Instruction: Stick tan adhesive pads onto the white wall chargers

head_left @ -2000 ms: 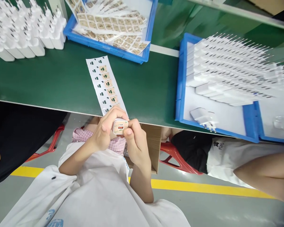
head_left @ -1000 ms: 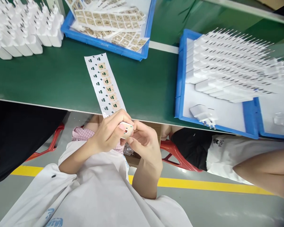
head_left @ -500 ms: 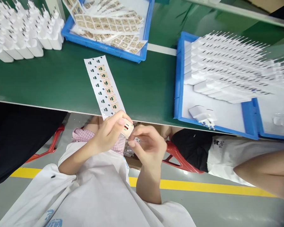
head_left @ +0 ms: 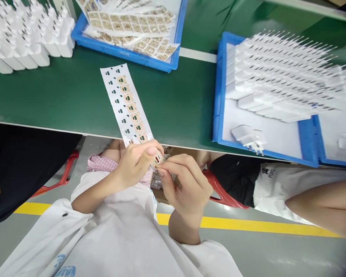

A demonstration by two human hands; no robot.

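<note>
Near the table's front edge, my left hand [head_left: 135,161] is closed around a small white charger [head_left: 158,157], its end face with dark and red port openings turned up. Tan film shows along that face's lower edge. My right hand [head_left: 187,182] pinches thumb and forefinger together right at this edge; what lies between the fingertips is too small to make out. Beyond my left hand a white sticker sheet [head_left: 137,96] lies on the green table, with one column of tan stickers and another of bare cut-outs. Its near end passes behind my left hand.
White plug chargers [head_left: 20,42] stand in rows at the far left. A blue tray [head_left: 123,52] holds more sticker sheets. At right, another blue tray [head_left: 217,96] carries rows of chargers and a loose plug piece [head_left: 248,137]. People sit close on both sides.
My right thumb and forefinger have closed in a pinch at the charger's edge. The charger's face has turned slightly and looks whiter, with less tan showing. The camera view has shifted a little.
</note>
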